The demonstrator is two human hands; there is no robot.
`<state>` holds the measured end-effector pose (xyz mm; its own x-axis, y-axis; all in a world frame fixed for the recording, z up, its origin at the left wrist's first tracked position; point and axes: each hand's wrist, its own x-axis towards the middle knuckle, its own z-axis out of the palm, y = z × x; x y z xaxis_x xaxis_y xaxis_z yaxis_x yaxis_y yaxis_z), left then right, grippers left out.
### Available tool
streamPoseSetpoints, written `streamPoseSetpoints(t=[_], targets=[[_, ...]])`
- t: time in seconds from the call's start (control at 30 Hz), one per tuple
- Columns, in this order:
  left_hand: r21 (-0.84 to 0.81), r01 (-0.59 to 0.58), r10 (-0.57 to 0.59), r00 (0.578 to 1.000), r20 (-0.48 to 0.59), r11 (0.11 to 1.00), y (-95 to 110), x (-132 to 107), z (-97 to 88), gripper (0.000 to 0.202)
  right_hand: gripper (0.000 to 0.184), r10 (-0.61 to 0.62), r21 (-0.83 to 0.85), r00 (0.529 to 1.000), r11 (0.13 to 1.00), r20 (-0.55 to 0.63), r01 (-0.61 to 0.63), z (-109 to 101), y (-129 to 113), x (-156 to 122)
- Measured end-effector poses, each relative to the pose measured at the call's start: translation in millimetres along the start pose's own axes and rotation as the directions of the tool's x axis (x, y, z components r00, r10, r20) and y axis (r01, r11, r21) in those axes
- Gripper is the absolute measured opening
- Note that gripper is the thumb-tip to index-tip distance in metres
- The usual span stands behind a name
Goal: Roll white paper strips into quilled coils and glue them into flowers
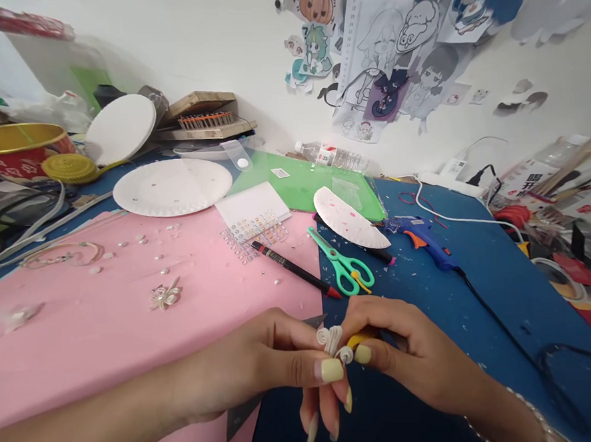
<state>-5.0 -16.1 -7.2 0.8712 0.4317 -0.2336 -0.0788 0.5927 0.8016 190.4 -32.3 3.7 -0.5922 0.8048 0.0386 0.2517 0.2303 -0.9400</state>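
Nearest the lens, a left hand [264, 366] and a right hand [408, 354] meet over the seam where a pink sheet [82, 327] gives way to a blue table top [431, 306], their fingertips pinched together on a small white coiled paper piece [331, 342]. The right hand also closes on a yellow tool [359, 339], most of it hidden in the grip. Just beyond the fingertips lie green-handled scissors [345, 264] and a black marker with a red cap [294, 269]; farther out from the right hand rests a blue glue gun [421, 236], its cord running along the table, beside a folded white paper plate [348, 221] flecked with pink. Ahead of the left hand sit a sheet of stick-on gems [253, 220] and a whole paper plate [172, 186], with another finished white coil [164, 296] and scattered beads on the pink sheet. Cartoon drawings [390, 48] cover the wall behind.
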Motion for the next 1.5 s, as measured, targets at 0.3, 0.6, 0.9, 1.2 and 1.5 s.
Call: streamPoseSetpoints(t=[0.3,0.6,0.9,1.2,1.5], targets=[[0.036,0.008,-0.007,0.999,-0.031,0.999,-3,0,0.4,0.018,0.012,0.016,-0.015,0.998,1.0,-0.065,-0.017,3,2,3],[0.081,0.004,0.001,0.998,-0.06,0.997,-4,-2,1.7,0.017,0.011,-0.038,-0.094,0.984,0.995,-0.174,0.022,10,1,5],[0.112,0.02,-0.006,0.993,-0.121,0.993,-7,-2,1.3,0.02,0.01,-0.023,-0.112,0.952,0.994,-0.304,-0.012,13,2,4],[0.136,0.027,-0.009,0.991,-0.132,0.99,-7,-2,0.9,0.021,0.006,-0.004,-0.116,0.947,0.993,-0.32,-0.035,14,1,3],[0.126,0.032,-0.01,0.985,-0.17,0.992,-7,-2,2.5,0.02,0.009,-0.006,-0.161,0.944,0.986,-0.331,-0.05,14,2,3]])
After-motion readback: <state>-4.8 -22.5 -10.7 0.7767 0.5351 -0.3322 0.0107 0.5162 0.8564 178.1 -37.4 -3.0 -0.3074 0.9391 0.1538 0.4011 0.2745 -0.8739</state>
